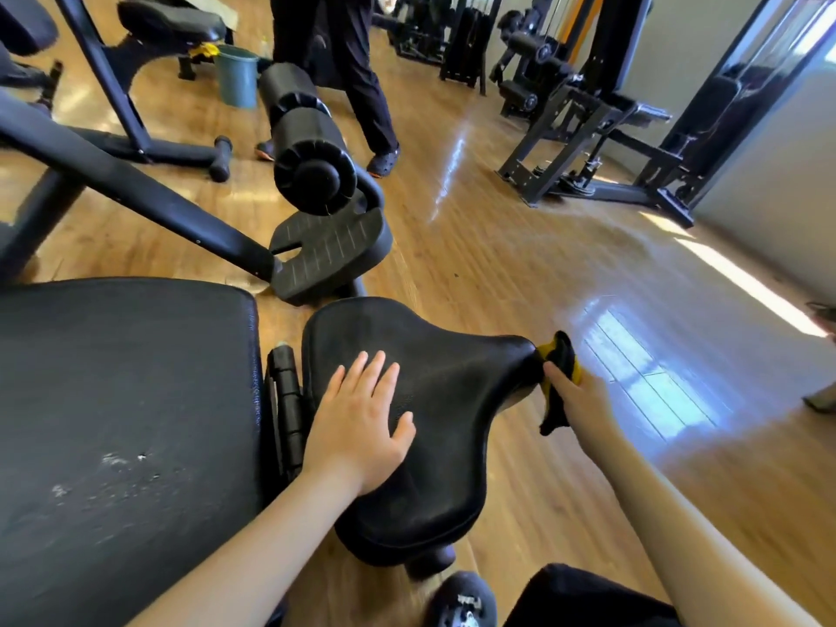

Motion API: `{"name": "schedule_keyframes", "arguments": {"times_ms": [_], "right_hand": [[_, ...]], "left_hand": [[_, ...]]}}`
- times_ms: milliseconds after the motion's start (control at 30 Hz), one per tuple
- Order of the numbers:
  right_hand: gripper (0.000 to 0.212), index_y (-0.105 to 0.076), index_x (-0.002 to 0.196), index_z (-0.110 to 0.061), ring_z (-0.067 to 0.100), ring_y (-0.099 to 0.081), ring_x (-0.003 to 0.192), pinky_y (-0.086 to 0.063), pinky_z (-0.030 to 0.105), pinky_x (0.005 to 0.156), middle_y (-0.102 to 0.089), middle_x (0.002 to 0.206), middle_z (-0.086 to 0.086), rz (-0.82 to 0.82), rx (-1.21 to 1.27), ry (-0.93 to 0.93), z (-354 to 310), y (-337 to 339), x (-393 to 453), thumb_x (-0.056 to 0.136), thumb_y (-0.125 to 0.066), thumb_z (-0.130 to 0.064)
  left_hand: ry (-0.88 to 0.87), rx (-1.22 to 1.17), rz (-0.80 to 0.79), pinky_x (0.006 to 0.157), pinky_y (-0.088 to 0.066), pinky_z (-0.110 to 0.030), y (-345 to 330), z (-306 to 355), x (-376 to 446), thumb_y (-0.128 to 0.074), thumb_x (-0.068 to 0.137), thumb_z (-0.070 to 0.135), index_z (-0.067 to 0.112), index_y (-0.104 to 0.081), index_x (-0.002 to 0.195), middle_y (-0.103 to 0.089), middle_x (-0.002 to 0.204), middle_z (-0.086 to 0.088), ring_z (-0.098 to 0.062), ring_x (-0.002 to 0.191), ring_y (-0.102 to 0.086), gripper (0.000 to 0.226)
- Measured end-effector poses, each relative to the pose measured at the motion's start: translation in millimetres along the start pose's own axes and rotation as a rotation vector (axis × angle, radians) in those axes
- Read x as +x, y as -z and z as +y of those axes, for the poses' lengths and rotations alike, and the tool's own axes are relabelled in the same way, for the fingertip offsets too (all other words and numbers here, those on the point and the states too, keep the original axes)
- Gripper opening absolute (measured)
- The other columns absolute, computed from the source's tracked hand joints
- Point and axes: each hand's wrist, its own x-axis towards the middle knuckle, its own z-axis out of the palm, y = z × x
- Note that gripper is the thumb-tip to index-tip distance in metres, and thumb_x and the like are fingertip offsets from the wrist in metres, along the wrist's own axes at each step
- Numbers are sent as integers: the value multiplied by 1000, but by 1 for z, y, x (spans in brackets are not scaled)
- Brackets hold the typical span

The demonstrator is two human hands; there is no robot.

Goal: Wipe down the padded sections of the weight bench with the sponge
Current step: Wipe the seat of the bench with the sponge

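Observation:
The bench's black padded seat (pixel 452 400) fills the middle, with the larger black back pad (pixel 126 400) to its left across a hinge gap. My left hand (pixel 362 423) lies flat on the seat, fingers straight. My right hand (pixel 574 395) grips a yellow and black sponge (pixel 558 359) and holds it against the seat's narrow right tip. Pale scuff marks show on the back pad.
A foam leg roller (pixel 307 147) and a ridged foot plate (pixel 330 251) stand just beyond the seat. A person in dark trousers (pixel 344 70) stands behind them beside a green bucket (pixel 237 74). Other gym machines (pixel 588 129) line the far right on wooden floor.

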Motion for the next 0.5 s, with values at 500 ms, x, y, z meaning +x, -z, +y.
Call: {"name": "schedule_keyframes", "arguments": {"times_ms": [500], "right_hand": [[26, -50, 65, -24, 21, -51, 55, -42, 18, 35, -52, 65, 3, 166, 141, -45, -12, -35, 16, 91, -53, -22]], "left_hand": [[-2, -15, -6, 115, 3, -32, 1, 0, 0, -6, 77, 55, 19, -20, 147, -13, 157, -1, -16, 145, -3, 80]]}}
